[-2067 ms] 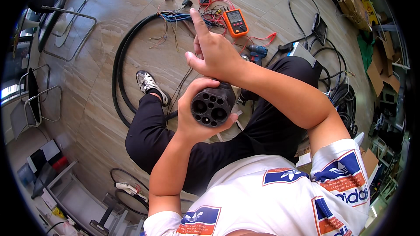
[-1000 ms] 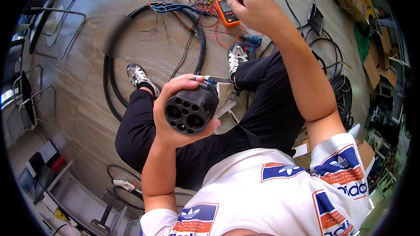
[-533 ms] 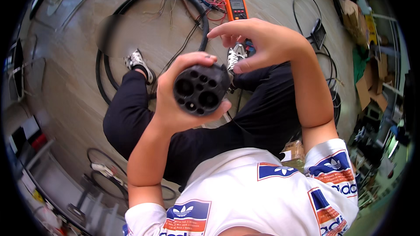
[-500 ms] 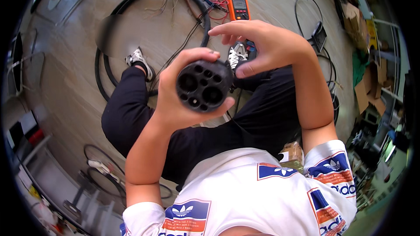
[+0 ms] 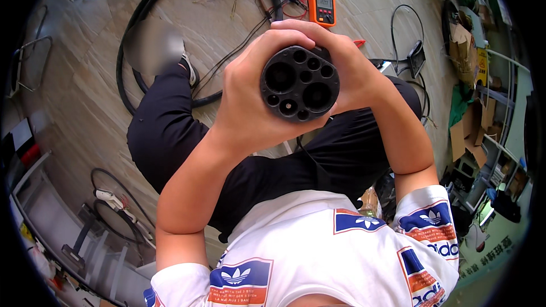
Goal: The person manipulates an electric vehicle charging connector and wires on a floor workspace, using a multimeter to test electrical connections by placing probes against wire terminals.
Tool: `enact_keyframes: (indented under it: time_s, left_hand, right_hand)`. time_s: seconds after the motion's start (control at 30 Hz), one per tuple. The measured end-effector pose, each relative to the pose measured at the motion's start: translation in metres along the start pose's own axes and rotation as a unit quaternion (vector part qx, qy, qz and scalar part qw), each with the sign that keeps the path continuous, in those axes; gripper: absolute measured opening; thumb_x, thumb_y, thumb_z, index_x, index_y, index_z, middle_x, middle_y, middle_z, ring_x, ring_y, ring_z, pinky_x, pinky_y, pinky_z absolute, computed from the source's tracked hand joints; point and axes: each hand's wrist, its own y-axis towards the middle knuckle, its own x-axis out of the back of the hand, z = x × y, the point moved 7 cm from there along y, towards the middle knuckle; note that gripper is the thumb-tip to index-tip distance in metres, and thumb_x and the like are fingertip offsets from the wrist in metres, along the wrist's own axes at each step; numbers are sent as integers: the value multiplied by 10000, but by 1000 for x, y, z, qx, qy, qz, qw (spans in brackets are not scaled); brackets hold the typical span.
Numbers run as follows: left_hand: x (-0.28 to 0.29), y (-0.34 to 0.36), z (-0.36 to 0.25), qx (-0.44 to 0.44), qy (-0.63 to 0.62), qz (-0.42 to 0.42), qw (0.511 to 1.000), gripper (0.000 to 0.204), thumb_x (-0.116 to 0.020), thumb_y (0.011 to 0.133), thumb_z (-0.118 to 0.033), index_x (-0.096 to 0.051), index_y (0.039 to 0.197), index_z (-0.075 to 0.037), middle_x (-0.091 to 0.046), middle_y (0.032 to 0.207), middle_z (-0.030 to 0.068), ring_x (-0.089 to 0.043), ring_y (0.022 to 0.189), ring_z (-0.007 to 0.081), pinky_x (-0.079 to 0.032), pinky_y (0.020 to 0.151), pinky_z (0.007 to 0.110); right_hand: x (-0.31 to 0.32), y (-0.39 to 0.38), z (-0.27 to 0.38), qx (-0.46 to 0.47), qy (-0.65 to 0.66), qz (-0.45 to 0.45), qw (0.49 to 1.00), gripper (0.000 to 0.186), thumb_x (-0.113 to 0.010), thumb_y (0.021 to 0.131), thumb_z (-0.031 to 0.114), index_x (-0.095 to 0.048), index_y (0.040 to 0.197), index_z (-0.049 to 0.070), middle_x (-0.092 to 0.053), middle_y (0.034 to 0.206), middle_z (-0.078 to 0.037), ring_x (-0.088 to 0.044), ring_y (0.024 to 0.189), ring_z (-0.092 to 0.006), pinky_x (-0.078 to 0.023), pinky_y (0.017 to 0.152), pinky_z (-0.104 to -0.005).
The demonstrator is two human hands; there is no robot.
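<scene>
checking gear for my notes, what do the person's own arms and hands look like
The left hand and right hand are bare, no gloves showing. Forearms are uncovered. Sleeves are short and white, the right one printed blue and orange.

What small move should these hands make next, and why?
A small, steady turn of the black connector seems best: the left hand grips its left side, the right hand curls around its right, and its holed face shows plainly.

Count reads: 1 left hand (image 5: pixel 244 88), 1 right hand (image 5: pixel 351 68), 1 black connector (image 5: pixel 298 87) showing 2 large holes (image 5: pixel 280 77) and 7 smaller holes (image 5: pixel 306 77), 1 orange meter (image 5: pixel 322 9)
</scene>
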Motion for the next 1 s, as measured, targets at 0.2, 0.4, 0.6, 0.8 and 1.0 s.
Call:
enact_keyframes:
  time_s: [0.2, 0.4, 0.6, 0.8, 1.0]
  left_hand:
    - [0, 0, 5, 2, -12, 1, 1000, 687, -941, 638, -154, -587, 1217, -41, -669, 1104, 70, -669, 999, 132, -541, 895, 263]
    - [3, 1, 13, 56, -50, 28, 997, 676, -943, 639, -159, -603, 1212, -44, -668, 1129, 64, -660, 1030, 127, -529, 925, 270]
    - [17, 7, 17, 51, -115, 14, 992, 711, -959, 623, -162, -601, 1225, -41, -663, 1186, 70, -644, 1106, 143, -516, 977, 296]
    - [34, 5, 10, 38, -152, -2, 988, 706, -958, 598, -127, -612, 1208, -46, -662, 1198, 84, -641, 1107, 156, -516, 971, 303]
    - [18, -3, 22, 101, -149, 45, 983, 729, -977, 588, -126, -614, 1217, -58, -660, 1251, 111, -635, 1142, 171, -504, 993, 314]
  right_hand:
    - [1, 1, -2, -6, -4, 3, 1000, 940, -899, 589, 222, -510, 1426, 44, -676, 1226, -144, -691, 1123, -268, -532, 1001, -364]
    - [-2, 1, -7, -36, -4, -13, 999, 1015, -880, 578, 196, -444, 1483, 44, -670, 1224, -150, -680, 1146, -268, -508, 1017, -354]
    - [-14, -5, -24, -49, 56, -75, 994, 1096, -888, 621, 169, -335, 1561, 58, -646, 1252, -157, -635, 1203, -295, -464, 1065, -384]
    - [-33, -1, -43, -95, -30, -20, 995, 885, -894, 618, 173, -522, 1403, 4, -629, 1286, -206, -629, 1195, -359, -509, 1014, -405]
    - [-41, -10, -47, -135, 37, -75, 987, 688, -866, 659, 87, -606, 1296, 73, -686, 1165, -167, -675, 1082, -366, -537, 916, -407]
